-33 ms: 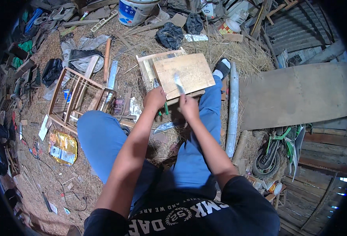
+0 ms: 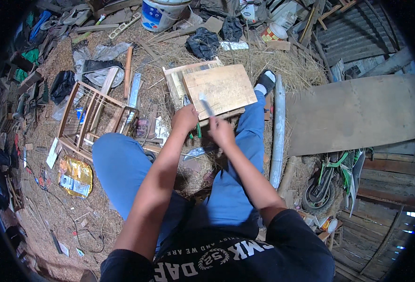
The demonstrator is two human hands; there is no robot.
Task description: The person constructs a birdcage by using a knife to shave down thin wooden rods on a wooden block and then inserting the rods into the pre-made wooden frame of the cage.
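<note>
While the barred wooden frame (image 2: 86, 118) sits aside at left, the left hand (image 2: 185, 117) and right hand (image 2: 222, 131) are busy at the board (image 2: 224, 89).
Frame: rails joined, thin bars in, so that part looks largely done; whether any bars are missing, can't tell. Left hand: fingers curled at board's near-left edge, grip hidden, can't say if anything's pinched. Green-handled pliers (image 2: 199, 130) lie right at that hand, mostly covered by it; held or loose unclear. Board: flat on a slatted wooden piece (image 2: 175, 89), beyond the knees, whole, no cut visible. Right fingers: clenched round a blurred metal tool (image 2: 207, 106), head over the board. Reads as mid-job; remaining amount can't be counted from here.
</note>
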